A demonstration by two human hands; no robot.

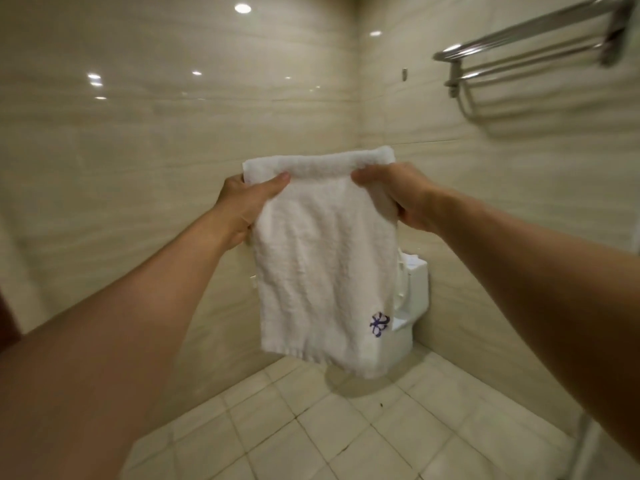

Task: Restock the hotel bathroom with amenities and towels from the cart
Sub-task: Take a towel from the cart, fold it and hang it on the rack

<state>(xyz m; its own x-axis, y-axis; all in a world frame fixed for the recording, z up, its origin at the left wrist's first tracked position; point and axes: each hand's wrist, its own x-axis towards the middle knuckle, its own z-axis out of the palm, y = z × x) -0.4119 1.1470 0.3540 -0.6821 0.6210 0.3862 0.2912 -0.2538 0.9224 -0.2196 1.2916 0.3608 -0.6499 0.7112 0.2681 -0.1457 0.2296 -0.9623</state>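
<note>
A white folded towel (pixel 325 265) with a blue embroidered mark near its lower right corner hangs in front of me at chest height. My left hand (pixel 242 206) grips its upper left edge, thumb over the front. My right hand (pixel 398 195) grips the upper right edge. Both arms are stretched forward. A chrome towel rack (pixel 526 46) is fixed high on the right wall, above and to the right of the towel.
A white toilet (pixel 412 299) stands in the corner, mostly hidden behind the towel. Glossy beige tiled walls meet at the corner ahead. The floor (pixel 311 438) has pale square tiles. A dark edge shows at the far left.
</note>
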